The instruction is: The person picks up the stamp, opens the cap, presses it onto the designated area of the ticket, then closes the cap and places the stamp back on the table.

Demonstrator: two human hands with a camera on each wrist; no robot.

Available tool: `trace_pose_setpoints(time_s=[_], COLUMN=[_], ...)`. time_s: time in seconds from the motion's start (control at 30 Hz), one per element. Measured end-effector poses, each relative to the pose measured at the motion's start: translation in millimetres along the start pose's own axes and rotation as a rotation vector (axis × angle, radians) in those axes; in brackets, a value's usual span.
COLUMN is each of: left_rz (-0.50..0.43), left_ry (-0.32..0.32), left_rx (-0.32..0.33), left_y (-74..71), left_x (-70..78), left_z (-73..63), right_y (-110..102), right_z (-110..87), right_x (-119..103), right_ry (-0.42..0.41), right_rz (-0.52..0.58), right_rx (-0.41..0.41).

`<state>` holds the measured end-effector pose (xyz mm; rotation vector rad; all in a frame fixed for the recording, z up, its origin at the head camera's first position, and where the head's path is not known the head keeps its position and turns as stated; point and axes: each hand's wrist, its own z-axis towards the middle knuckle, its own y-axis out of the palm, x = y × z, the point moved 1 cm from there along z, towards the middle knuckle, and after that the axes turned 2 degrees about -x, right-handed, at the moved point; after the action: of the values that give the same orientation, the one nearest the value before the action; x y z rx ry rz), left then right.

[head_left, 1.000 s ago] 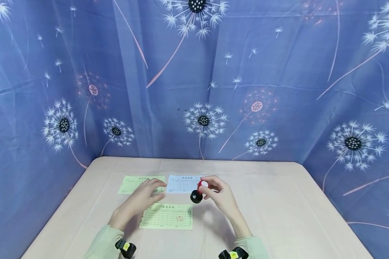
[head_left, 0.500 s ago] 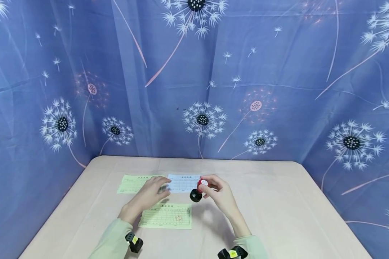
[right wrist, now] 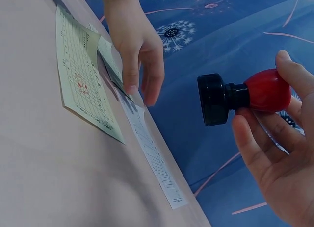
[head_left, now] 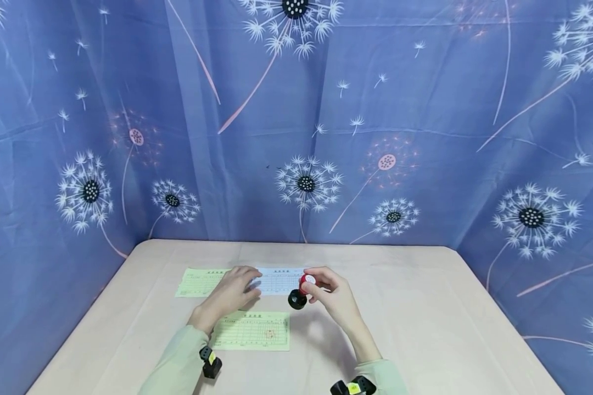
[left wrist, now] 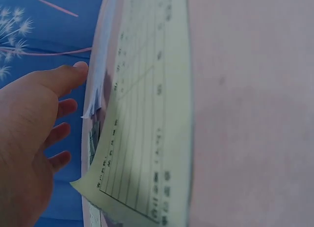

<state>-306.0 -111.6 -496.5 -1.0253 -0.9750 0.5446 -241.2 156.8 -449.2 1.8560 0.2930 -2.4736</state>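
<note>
My right hand (head_left: 333, 293) pinches the red handle of a stamp (right wrist: 267, 91) between thumb and fingers, keeping it above the table. Its round black base (head_left: 297, 299) tilts toward the left. My left hand (head_left: 233, 289) hovers with loosely bent fingers around the left end of a blue printed slip (head_left: 279, 281). Whether its fingertips touch that paper I cannot tell. Partly under the left hand lies a green slip (head_left: 197, 282). Closer to me is another green slip (head_left: 252, 332), with a red stamp mark (right wrist: 82, 85) on its right part.
A pale cloth-covered table (head_left: 415, 318) extends to both sides of the slips. Blue curtains (head_left: 257, 192) with dandelion prints enclose it at the back and sides. Each wrist carries a small black camera, one on the left wrist (head_left: 211, 363).
My left hand has shifted right, from over the far green slip to the left end of the blue slip. The right hand and stamp stay almost where they were.
</note>
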Motion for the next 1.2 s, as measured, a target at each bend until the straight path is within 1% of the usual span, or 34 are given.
trace_pose_setpoints(time_s=[0.13,0.27,0.37,0.5,0.73,0.93,1.07,1.2], left_rz=[0.016,0.013,0.000,-0.024,0.015,-0.006,-0.017,-0.006], left_ry=[0.001,-0.031,-0.037,-0.013,0.003,0.022,0.005,-0.018], left_rx=[-0.004,-0.034,-0.045,-0.036,-0.061,-0.063,-0.065,-0.095], left_y=[2.0,3.5,4.0,3.4,2.8,3.8,5.5,8.4], left_x=[-1.3,-1.9,-0.9,1.3,0.7,0.8,0.2,-1.4], left_z=[1.3,3.2,5.6,10.0,11.8,12.9,14.6,15.9], right_y=[-0.3,-1.0,-1.9,-3.9,-4.5,-4.8,-5.4,-5.9], right_z=[-0.4,0.3,0.6,0.1,0.9,0.3,0.4,0.6], right_x=[0.8,1.9,2.9,3.5,3.9,3.2,3.7,4.3], right_ry=[-0.004,-0.003,-0.005,-0.014,-0.021,-0.017,-0.016,-0.018], right_rz=[0.002,-0.005,-0.010,-0.011,-0.008,-0.008,-0.006,-0.004], right_rx=[0.003,0.002,-0.006,0.001,0.003,0.001,-0.004,-0.006])
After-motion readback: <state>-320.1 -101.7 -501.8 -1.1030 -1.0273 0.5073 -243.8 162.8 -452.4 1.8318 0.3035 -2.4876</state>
